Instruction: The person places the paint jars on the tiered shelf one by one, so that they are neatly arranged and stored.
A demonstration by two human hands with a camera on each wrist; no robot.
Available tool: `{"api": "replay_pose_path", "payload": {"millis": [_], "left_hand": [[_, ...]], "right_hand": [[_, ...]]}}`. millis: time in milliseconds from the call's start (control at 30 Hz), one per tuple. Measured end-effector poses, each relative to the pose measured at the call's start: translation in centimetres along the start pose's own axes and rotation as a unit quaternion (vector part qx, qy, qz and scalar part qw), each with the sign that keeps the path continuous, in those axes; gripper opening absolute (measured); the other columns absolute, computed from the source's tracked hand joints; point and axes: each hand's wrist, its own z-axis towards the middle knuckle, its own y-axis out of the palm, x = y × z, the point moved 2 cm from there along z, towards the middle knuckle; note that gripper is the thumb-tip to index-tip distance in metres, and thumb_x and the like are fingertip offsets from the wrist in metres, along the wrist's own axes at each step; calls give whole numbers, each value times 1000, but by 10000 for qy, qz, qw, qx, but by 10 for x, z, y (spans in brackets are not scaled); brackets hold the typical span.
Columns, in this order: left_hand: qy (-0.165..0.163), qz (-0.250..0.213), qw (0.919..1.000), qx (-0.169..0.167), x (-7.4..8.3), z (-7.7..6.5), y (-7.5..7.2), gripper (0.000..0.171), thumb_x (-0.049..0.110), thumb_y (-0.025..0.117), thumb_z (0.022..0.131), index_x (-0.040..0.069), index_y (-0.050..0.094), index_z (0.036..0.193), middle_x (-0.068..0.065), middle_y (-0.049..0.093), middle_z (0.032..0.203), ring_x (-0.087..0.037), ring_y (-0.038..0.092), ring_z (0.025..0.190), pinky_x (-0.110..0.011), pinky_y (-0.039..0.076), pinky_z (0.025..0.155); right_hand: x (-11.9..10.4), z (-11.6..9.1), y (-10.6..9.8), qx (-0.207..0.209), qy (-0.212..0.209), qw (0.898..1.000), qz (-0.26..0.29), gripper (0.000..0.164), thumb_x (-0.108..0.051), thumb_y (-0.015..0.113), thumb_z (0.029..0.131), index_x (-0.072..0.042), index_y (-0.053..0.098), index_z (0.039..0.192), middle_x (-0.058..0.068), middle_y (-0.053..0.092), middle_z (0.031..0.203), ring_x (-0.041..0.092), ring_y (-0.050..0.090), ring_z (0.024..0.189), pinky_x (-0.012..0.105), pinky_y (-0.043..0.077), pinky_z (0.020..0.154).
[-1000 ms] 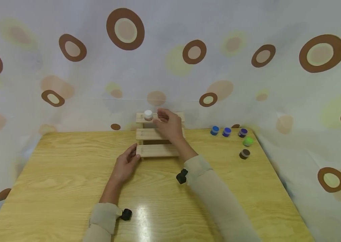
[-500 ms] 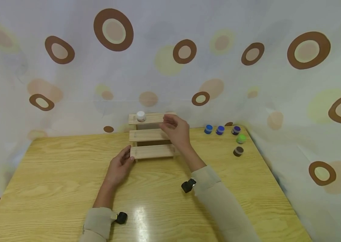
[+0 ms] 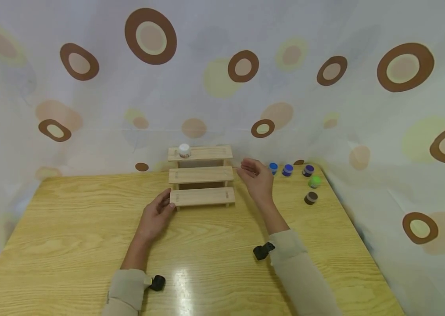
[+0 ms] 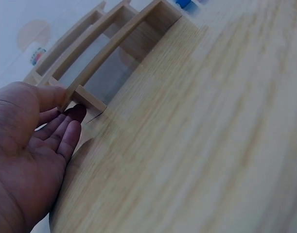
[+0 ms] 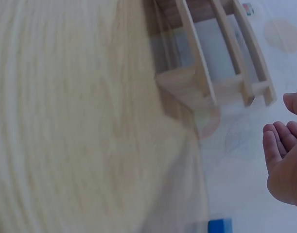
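A three-tier wooden stand is at the back middle of the table. My left hand pinches the left end of its lowest board; in the left wrist view the thumb lies over the board and the fingers are under it. On the left part of the top tier stands a small white-lidded jar. To the right of the stand, my right hand is in the air with nothing in it, its fingers loosely bent. It partly overlaps a blue paint jar in the head view.
Near the back right corner stand a second blue jar, a purple jar, a green jar and a dark brown jar. A patterned sheet hangs right behind the wooden table.
My right hand has moved from beside the white jar over the upper tiers to the right, off the stand. The left hand keeps its grip, and the head view has shifted slightly.
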Motion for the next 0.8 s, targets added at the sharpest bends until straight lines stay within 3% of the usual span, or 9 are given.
{"api": "replay_pose_path", "payload": {"millis": [200, 333, 533, 800], "left_hand": [[22, -28, 9999, 99, 1, 0, 1, 55, 7, 56, 110, -3, 37, 162, -27, 50, 155, -39, 54, 138, -9, 48, 96], [72, -54, 9999, 117, 2, 0, 2, 54, 7, 55, 111, -4, 38, 161, -27, 50, 155, -40, 54, 139, -9, 47, 97], [67, -187, 9998, 69, 1, 0, 1, 54, 8, 55, 111, -3, 38, 161, -27, 49, 156, -39, 53, 140, -9, 47, 97], [77, -154, 9998, 85, 2, 0, 1, 54, 6, 54, 111, -4, 37, 161, -27, 49, 156, -39, 53, 140, -9, 47, 98]], "right_hand": [[22, -4, -25, 206, 318, 9993, -36, 37, -2, 77, 96, 9, 68, 130, 32, 66, 128, 41, 67, 119, 18, 56, 93], [39, -5, -41, 547, 637, 9964, 86, 38, -2, 78, 96, 10, 67, 130, 33, 65, 130, 35, 67, 117, 18, 57, 92], [65, -5, -64, 1132, 1118, 9872, -103, 40, -9, 81, 95, 3, 70, 131, 21, 70, 128, 23, 68, 114, 22, 57, 94], [74, 0, -81, 1373, 1416, 9797, -371, 42, -13, 82, 94, 2, 70, 132, 16, 71, 128, 27, 67, 119, 29, 57, 100]]}}
